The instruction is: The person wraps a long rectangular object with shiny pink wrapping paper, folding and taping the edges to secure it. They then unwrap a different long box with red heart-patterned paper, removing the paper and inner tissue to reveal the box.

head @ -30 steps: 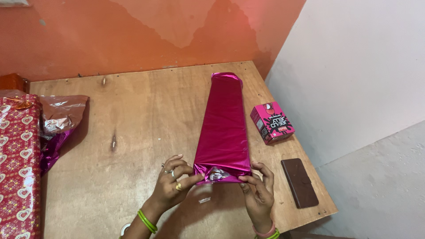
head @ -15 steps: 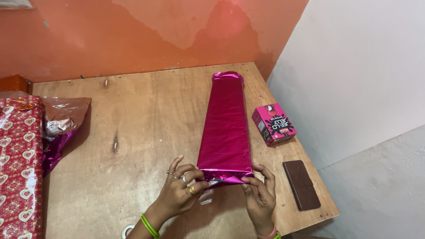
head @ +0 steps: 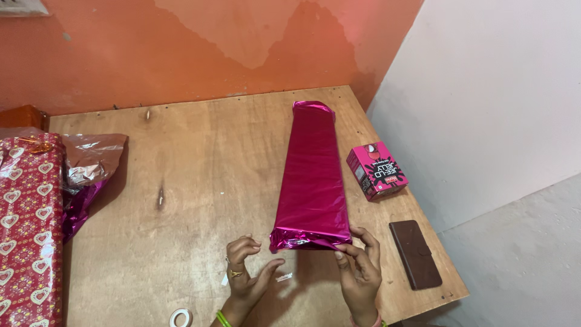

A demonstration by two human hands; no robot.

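A long box wrapped in shiny magenta foil (head: 313,175) lies lengthways on the wooden table (head: 193,169), its near end folded shut. My right hand (head: 361,271) pinches the near right corner of that foil end. My left hand (head: 246,275) has come off the wrap and hovers just left of the near end, fingers curled loosely, holding nothing that I can see. A small strip of clear tape (head: 284,277) lies on the table between my hands.
A roll of white tape (head: 180,317) sits at the front edge. A small pink carton (head: 376,170) and a brown phone case (head: 415,254) lie at the right. A red heart-patterned parcel (head: 27,230) and loose foil sheets (head: 88,169) are at the left.
My left hand let go of the folded foil end and drew back toward me. The end flap now lies flat against the box. My right hand stayed on the corner.
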